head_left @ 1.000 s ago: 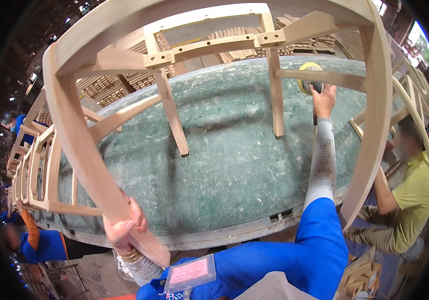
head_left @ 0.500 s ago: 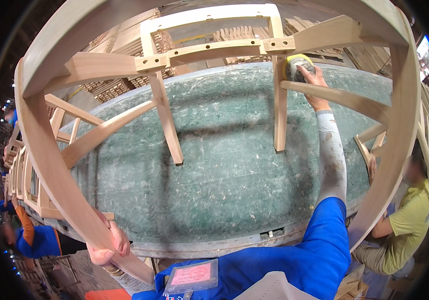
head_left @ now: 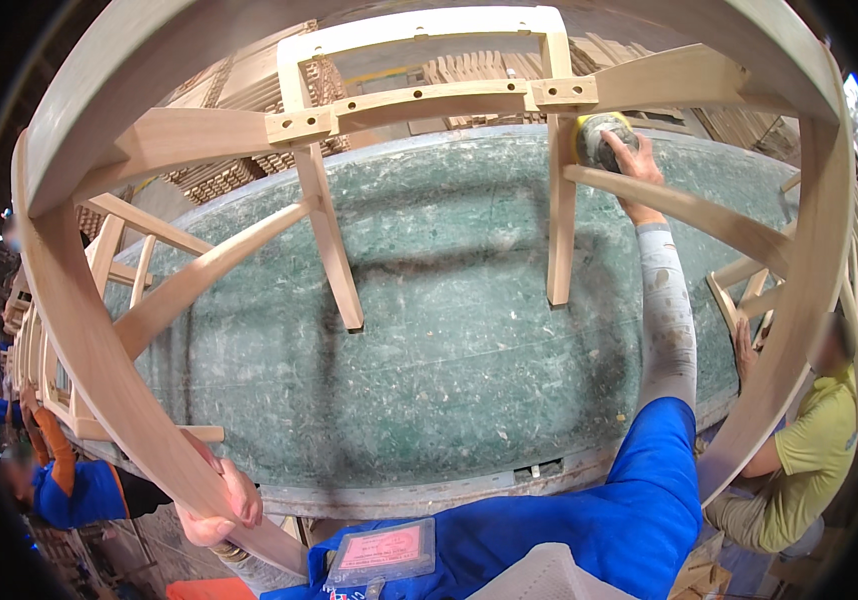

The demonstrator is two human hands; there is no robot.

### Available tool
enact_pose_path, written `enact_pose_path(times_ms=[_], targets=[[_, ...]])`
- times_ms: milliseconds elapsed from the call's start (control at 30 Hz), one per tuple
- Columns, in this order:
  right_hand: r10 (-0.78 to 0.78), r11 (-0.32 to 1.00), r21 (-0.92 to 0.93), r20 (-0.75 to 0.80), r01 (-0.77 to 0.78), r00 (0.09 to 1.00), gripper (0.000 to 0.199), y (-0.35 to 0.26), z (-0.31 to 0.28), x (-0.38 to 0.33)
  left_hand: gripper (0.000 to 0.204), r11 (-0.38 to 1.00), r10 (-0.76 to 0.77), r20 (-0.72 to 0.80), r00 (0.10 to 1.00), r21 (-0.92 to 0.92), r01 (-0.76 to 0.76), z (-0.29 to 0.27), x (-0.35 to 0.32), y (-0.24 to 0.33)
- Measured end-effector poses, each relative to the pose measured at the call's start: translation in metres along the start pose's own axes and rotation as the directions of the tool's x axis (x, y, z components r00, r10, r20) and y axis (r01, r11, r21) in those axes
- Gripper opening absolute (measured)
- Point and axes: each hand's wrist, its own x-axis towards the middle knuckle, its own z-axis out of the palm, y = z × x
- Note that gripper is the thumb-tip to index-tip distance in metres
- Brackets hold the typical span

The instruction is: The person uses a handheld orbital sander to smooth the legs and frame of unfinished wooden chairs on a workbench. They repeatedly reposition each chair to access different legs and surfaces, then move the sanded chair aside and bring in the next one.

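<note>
A pale wooden chair frame [head_left: 159, 445] with curved legs and rails stands on a worn green worktable [head_left: 449, 390] and arches around me. Low on the left, my left hand [head_left: 224, 500] is closed around its curved near member. My right hand [head_left: 634, 165] reaches far forward with fingers wrapped over a round power sander [head_left: 599, 140], grey-black with a yellow rim. That sander sits against the far right upright [head_left: 561, 210], just beneath the drilled corner block [head_left: 565, 92]. Its sanding face is hidden.
Stacked wooden parts [head_left: 239, 110] lie beyond the table. At the left, a person in blue and orange [head_left: 79, 490] is beside more chair frames [head_left: 39, 350]. A person in a yellow shirt [head_left: 814, 430] sits at the right, one hand near another wooden frame [head_left: 749, 290].
The chair frame looks slightly larger and nearer around the edges. My right hand and the sander have shifted very slightly right and down, and both hands keep their grip.
</note>
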Motion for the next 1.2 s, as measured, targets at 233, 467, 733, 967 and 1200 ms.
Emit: enact_pose_path(times_ms=[233,467,733,967,1200], targets=[[0.005,0.999,-0.036,0.016,-0.005,1.0,0.054,-0.005,0.0,0.002,0.058,1.0,0.009,-0.037,0.999,-0.029,-0.01,0.005,-0.001,-0.001],[0.181,0.981,-0.062,-0.076,-0.186,0.981,0.056,0.009,-0.017,0.001,0.057,0.999,0.033,-0.079,0.996,0.029,-0.03,0.003,0.002,0.0],[0.658,0.728,0.034,0.248,-0.685,0.711,0.055,-0.108,-0.091,-0.135,0.06,0.998,0.023,-0.252,0.967,-0.054,-0.037,0.02,-0.004,-0.009],[0.187,0.737,0.391,0.666,-0.551,0.722,0.063,-0.337,-0.102,-0.236,0.048,0.997,0.07,-0.254,0.965,0.045,-0.061,0.031,0.006,-0.002],[-0.161,0.687,0.613,0.652,-0.39,0.741,0.062,-0.513,-0.082,-0.241,0.031,0.992,0.037,-0.203,0.978,0.123,-0.012,0.039,0.002,-0.002]])
